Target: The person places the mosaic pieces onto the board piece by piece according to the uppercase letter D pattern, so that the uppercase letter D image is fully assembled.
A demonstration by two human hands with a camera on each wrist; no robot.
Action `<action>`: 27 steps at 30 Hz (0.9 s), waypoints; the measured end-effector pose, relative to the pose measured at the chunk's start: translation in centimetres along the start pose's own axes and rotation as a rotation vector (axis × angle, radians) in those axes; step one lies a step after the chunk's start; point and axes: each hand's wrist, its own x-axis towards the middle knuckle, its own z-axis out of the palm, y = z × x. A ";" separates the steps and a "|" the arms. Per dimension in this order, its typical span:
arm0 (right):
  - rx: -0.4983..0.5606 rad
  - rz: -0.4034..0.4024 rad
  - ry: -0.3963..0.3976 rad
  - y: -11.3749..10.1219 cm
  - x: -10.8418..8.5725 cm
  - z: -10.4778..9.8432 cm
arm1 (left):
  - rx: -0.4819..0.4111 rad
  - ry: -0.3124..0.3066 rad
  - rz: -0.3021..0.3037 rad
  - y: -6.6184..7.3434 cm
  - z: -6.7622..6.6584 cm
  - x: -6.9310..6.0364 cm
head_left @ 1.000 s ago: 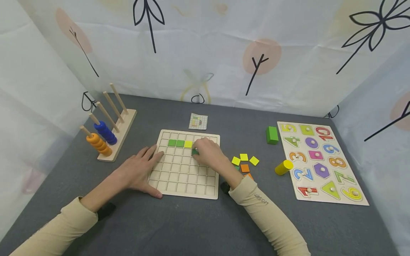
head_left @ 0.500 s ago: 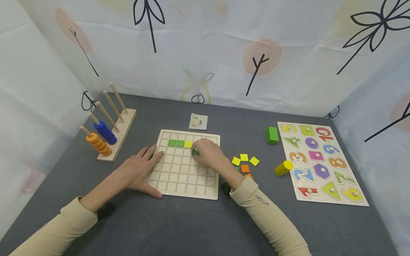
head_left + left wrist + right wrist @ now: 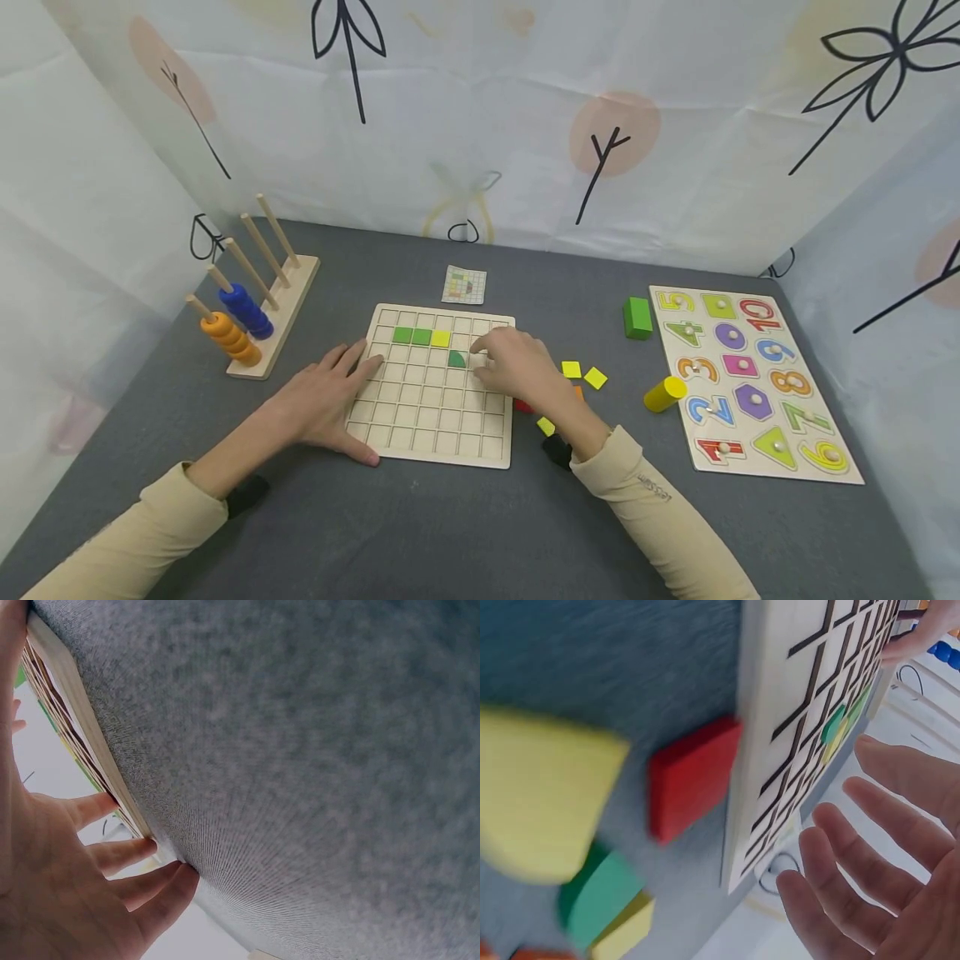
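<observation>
A wooden grid board (image 3: 427,417) lies on the table. One of its upper rows holds two green square tiles (image 3: 402,335) and a yellow square tile (image 3: 440,339). Just below and right of them sits a dark green quarter-round tile (image 3: 457,359). My left hand (image 3: 318,404) rests along the board's left edge with its fingers spread. Over the board's right side is my right hand (image 3: 517,367), apart from the quarter-round tile. Its fingers look loosely extended in the right wrist view, with nothing between them.
Loose yellow tiles (image 3: 572,369) and a red tile (image 3: 694,780) lie right of the board, some hidden by my right arm. A pattern card (image 3: 464,285) is behind it. A peg stacker (image 3: 288,292) stands left; a yellow cylinder (image 3: 664,393), green block (image 3: 637,318) and number puzzle (image 3: 757,383) are right.
My right hand has released the dark green quarter-round tile and moved to the right. That tile stays in its cell, now fully visible. The left hand has not moved.
</observation>
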 end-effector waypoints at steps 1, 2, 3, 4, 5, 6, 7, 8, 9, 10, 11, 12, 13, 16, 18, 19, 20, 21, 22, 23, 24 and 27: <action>-0.001 0.005 0.002 0.3 -0.3 -0.1 | 0.000 -0.001 -0.001 0.0 0.0 0.0; -0.003 0.009 0.005 0.5 -0.6 -0.3 | -0.001 -0.001 -0.001 0.0 0.0 0.0; -0.004 0.010 0.007 0.8 -0.9 -0.4 | -0.002 -0.001 -0.001 0.0 0.0 0.0; -0.008 0.008 0.008 1.1 -1.2 -0.5 | -0.002 -0.001 -0.002 0.0 0.0 0.0; -0.008 0.010 0.010 1.3 -1.5 -0.6 | -0.003 -0.001 -0.003 0.0 0.0 0.0; -0.008 0.012 0.012 1.6 -1.8 -0.7 | -0.002 0.000 -0.003 0.0 0.0 0.1; -0.009 0.011 0.013 1.8 -2.1 -0.8 | -0.002 -0.001 -0.004 0.0 0.0 0.1; -0.013 0.010 0.012 2.0 -2.4 -0.9 | -0.001 0.000 -0.005 0.0 0.0 0.1; -0.020 0.010 0.010 2.1 -2.7 -0.9 | 0.000 0.000 -0.005 0.0 0.1 0.1; -0.026 0.011 0.010 2.3 -3.0 -0.9 | 0.000 -0.002 -0.007 0.0 0.1 0.1; -0.034 0.013 0.011 2.5 -3.2 -0.9 | 0.001 -0.002 -0.008 0.0 0.1 0.1; -0.042 0.014 0.011 2.7 -3.5 -0.9 | 0.001 -0.002 -0.008 0.0 0.1 0.1; -0.048 0.013 0.012 2.8 -3.7 -0.9 | 0.001 -0.002 -0.008 0.0 0.1 0.1; -0.030 0.027 0.000 3.2 -4.3 -0.8 | 0.000 -0.001 -0.007 0.0 0.1 0.1; -0.016 0.026 -0.007 3.3 -4.7 -0.7 | -0.004 0.000 -0.005 0.0 0.0 0.0; -0.010 0.023 -0.010 3.4 -4.9 -0.7 | -0.005 0.000 -0.005 0.0 0.0 0.0; 0.000 0.025 -0.019 3.4 -5.1 -0.7 | -0.006 0.000 -0.005 0.0 0.0 0.0; -0.001 0.022 -0.021 3.4 -5.2 -0.6 | -0.007 -0.001 -0.004 0.0 0.0 0.0; -0.005 0.018 -0.024 3.4 -5.3 -0.6 | -0.007 -0.001 -0.004 0.0 0.0 0.0; -0.008 0.018 -0.028 3.4 -5.4 -0.5 | -0.007 -0.001 -0.003 0.0 0.0 0.0; -0.009 0.021 -0.034 3.4 -5.5 -0.4 | -0.005 -0.001 -0.003 0.0 0.0 0.0; -0.012 0.038 -0.049 3.5 -5.6 -0.2 | -0.001 -0.001 -0.002 0.0 0.0 0.1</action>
